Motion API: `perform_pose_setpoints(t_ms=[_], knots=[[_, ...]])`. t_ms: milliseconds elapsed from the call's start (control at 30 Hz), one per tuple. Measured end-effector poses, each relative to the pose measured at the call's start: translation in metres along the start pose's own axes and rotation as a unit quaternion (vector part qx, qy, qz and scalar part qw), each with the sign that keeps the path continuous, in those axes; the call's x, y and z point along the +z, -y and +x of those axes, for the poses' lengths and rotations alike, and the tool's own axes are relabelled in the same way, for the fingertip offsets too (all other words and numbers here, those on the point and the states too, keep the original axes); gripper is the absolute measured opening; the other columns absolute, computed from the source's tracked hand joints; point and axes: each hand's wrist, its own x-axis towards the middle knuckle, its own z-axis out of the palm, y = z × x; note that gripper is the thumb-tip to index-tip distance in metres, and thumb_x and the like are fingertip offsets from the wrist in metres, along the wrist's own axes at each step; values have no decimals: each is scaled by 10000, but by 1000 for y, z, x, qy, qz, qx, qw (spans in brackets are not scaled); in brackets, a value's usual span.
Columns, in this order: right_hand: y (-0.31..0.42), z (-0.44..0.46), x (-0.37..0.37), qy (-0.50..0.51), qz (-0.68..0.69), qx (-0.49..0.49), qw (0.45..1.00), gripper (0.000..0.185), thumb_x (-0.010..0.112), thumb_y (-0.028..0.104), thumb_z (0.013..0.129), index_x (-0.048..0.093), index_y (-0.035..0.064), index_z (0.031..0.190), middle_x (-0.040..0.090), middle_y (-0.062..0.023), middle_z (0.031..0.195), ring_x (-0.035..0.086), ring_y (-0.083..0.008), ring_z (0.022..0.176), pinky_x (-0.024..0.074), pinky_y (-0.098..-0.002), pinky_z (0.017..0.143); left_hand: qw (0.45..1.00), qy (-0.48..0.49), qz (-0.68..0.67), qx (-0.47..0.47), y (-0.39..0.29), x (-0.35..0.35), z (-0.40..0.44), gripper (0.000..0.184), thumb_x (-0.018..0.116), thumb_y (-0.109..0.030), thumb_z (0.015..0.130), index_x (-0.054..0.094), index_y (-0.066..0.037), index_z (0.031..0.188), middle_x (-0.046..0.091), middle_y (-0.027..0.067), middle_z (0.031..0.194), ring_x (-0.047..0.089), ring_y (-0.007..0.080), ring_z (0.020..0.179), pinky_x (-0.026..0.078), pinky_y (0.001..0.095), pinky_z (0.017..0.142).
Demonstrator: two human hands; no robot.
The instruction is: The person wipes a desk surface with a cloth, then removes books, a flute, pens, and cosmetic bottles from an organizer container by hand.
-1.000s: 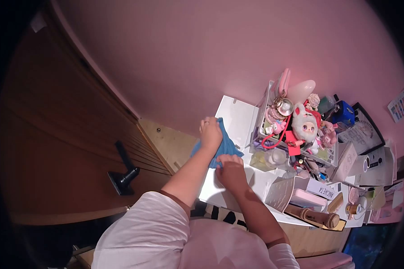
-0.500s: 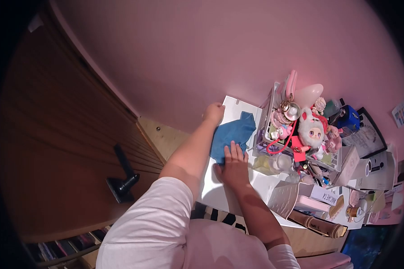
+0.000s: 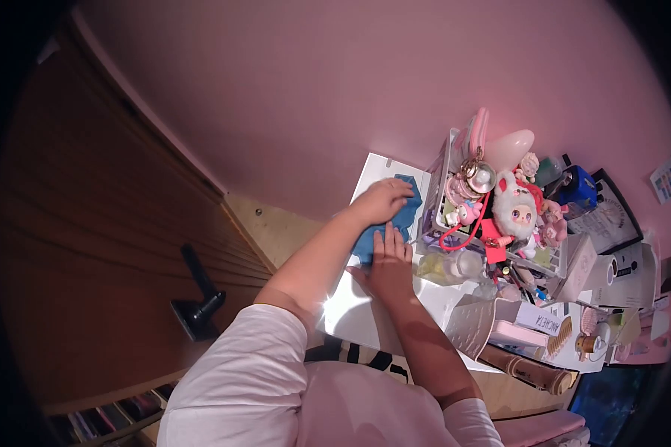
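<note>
Brown door: a tall wooden panel (image 3: 112, 223) fills the left side, with a black T-shaped fixture (image 3: 200, 294) in front of its lower part.
Low shelf: at the bottom left, a rack (image 3: 119, 417) holds a row of thin items, too dim to identify.
Pink wall: a plain wall (image 3: 276, 89) rises behind the work area, and pale wood (image 3: 272, 223) shows between it and the door.
White desktop: a smooth surface (image 3: 343, 298) runs rightward, a bright glare on its near left part; both forearms hide some of it.
Left hand: palm down (image 3: 384, 201) on the cloth's far part; whether the fingers pinch any fabric, I cannot tell.
Blue cloth: a crumpled piece (image 3: 406, 217) lies on the desktop under both hands, just left of the basket.
Right hand: fingers extended and spread, laid flat (image 3: 391, 270) on the cloth's near edge.
Clear containers: a small cluster (image 3: 455, 267) stands just right of the right hand, in the way on that side.
White basket: a crowded basket (image 3: 445, 175) blocks the cloth's right side, carrying a furry plush (image 3: 516, 212) and a red cord (image 3: 455, 246).
Right end: a perforated holder (image 3: 471, 326), a brown tube (image 3: 533, 371) and a comb (image 3: 559, 337) crowd the desktop.
</note>
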Motion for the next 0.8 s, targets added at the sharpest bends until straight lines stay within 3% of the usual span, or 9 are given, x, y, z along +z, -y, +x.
perform_pose_setpoints(t_ms=[33,167,333,433,533,633,733,800], knots=[[0,-2,1,13,7,3,1000,879,706,433,649,363,-71,1282,330,-267,1352,314,-378,1265,228,-530,1011,994,48,65,73,-1,7,-5,347,466,-261,901,544,-119,1207,442,106,1345,359,287,1276,278,426,1041],[4,-9,-3,39,6,4,999,919,707,457,648,340,-93,1287,339,-278,1335,322,-399,1248,248,-509,1006,976,114,183,16,-15,11,-14,451,399,-294,926,371,-176,1360,281,59,1456,208,247,1360,123,498,1092],[8,-29,-8,66,-2,-9,998,971,706,508,631,333,-96,1295,339,-283,1329,326,-393,1243,271,-465,1004,971,143,190,4,-34,9,-39,443,369,-285,930,376,-182,1361,282,20,1459,199,219,1365,93,508,1096],[12,-45,-15,93,-27,-36,995,907,585,610,723,393,-88,1269,357,-297,1318,321,-405,1250,246,-462,1042,970,147,192,5,-41,10,-56,441,363,-278,929,379,-183,1360,285,5,1457,197,205,1366,85,507,1098],[18,-61,-23,118,-23,-44,992,881,547,607,757,391,-92,1269,353,-298,1321,300,-403,1266,237,-444,1052,968,148,200,-4,-50,12,-72,441,364,-290,925,385,-204,1356,293,-22,1453,194,175,1365,69,491,1107],[18,-77,-19,125,-46,-86,987,838,626,514,736,375,-63,1290,324,-251,1349,339,-355,1241,270,-432,1028,970,148,193,-8,-60,11,-88,440,381,-271,921,386,-188,1353,293,-11,1452,196,174,1364,79,496,1104],[23,-93,-33,144,-21,-92,985,705,565,459,805,421,-62,1256,390,-261,1304,327,-380,1247,266,-427,1041,975,129,180,-5,-67,14,-109,433,415,-251,910,411,-168,1335,314,4,1442,221,184,1355,99,503,1098],[20,-108,-28,109,-8,-109,988,571,578,332,801,458,-22,1233,413,-221,1296,350,-352,1234,293,-417,1025,981,114,159,-7,-71,17,-122,417,443,-238,897,450,-162,1306,347,6,1422,250,189,1342,110,505,1093]])
